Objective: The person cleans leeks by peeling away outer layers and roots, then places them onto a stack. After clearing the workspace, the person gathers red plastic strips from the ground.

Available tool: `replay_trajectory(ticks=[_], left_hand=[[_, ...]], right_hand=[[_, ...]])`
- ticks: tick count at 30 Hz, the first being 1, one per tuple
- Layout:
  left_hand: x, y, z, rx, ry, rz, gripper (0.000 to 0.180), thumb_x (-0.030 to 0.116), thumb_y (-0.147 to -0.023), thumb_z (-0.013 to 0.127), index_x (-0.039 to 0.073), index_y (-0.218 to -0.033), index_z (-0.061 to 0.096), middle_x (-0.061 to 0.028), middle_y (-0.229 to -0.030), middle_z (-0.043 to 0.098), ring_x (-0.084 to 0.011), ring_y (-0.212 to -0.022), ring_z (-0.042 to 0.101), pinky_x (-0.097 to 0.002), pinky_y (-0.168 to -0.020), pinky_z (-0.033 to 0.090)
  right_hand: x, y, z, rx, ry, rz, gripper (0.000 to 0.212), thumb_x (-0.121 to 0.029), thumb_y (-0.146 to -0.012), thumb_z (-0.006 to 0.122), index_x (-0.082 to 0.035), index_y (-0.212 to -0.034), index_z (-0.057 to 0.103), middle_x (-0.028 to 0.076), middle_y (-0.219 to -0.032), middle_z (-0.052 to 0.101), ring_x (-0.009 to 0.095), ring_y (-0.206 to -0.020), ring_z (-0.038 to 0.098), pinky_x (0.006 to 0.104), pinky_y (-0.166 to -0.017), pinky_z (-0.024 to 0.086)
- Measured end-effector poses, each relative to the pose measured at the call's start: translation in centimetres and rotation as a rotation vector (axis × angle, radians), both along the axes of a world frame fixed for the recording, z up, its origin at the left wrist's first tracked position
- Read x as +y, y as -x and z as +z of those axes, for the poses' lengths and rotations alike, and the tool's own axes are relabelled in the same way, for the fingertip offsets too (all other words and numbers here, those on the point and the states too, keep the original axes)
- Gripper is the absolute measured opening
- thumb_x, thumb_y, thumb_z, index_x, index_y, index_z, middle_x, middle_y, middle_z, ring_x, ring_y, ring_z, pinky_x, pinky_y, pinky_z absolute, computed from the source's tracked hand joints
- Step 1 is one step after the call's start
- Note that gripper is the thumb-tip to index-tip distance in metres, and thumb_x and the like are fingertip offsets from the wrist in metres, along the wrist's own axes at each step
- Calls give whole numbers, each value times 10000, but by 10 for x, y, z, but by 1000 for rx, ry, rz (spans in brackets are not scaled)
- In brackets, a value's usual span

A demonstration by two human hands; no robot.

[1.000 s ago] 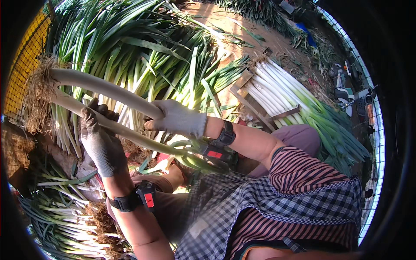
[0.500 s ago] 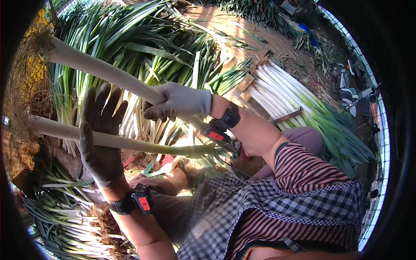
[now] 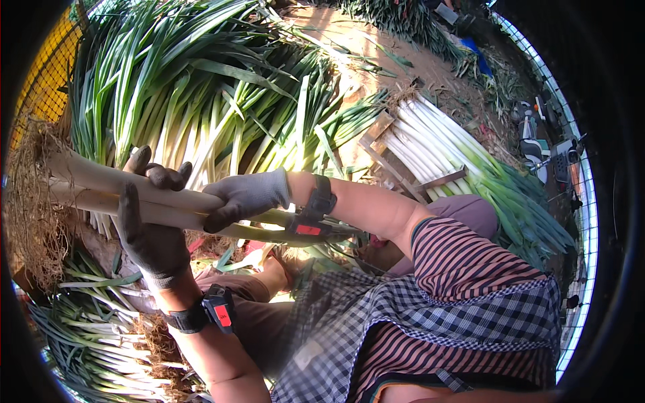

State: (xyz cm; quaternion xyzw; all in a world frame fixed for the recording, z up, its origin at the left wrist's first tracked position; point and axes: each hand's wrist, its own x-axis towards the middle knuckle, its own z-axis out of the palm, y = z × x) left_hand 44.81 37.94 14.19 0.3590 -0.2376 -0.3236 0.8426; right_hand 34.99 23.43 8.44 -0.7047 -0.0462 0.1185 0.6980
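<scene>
Two long white leeks (image 3: 127,178) lie side by side across my hands, their shaggy roots (image 3: 33,201) hanging at the far left. My left hand (image 3: 156,252), in a dark-palmed grey glove, is closed around both stalks; its thumb crosses the near side and the fingertips curl over from behind. Farther right along the stalks, my gloved right hand (image 3: 248,196) grips them from above. The green ends pass under my right forearm, where they are partly hidden.
A big heap of leeks (image 3: 201,87) spreads beyond my hands. At right, trimmed leeks (image 3: 430,138) rest in a wooden frame (image 3: 390,158). Another pile (image 3: 114,342) lies at lower left. Yellow netting (image 3: 47,67) stands far left, and a tool-like device (image 3: 537,148) sits far right.
The right hand came down and left, bringing the upper leek against the lower one. My left hand's fingers, stretched out before, have curled around both.
</scene>
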Motion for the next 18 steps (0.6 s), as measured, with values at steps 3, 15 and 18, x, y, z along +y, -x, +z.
replay_trajectory(ticks=[3, 15, 18], left_hand=[[0, -7, -5, -6, 19, 39, 553, 366, -971, 502, -75, -1298, 439, -84, -872, 541, -234, -919, 597, -491, -1003, 455], [1, -24, -24, -401, -250, 400, 565, 430, -1009, 446, -15, -1357, 449, -169, -1162, 626, -239, -1094, 599, -399, -1033, 392], [-6, -12, -17, -339, -368, 62, 524, 412, -1007, 465, -15, -1307, 514, -151, -1174, 624, -225, -1070, 624, -369, -973, 454]], right_hand=[[6, 28, 8, 59, 395, -213, 753, -405, -674, 846, -33, -1238, 515, 121, -1092, 626, 222, -1039, 605, 332, -906, 470], [26, 69, -17, 220, 569, -472, 563, -330, -673, 772, -23, -1094, 559, 177, -910, 658, 307, -859, 662, 373, -773, 509], [11, 73, 5, 273, 609, -510, 711, -443, -635, 789, 18, -1119, 548, 229, -956, 651, 361, -936, 652, 404, -847, 501]])
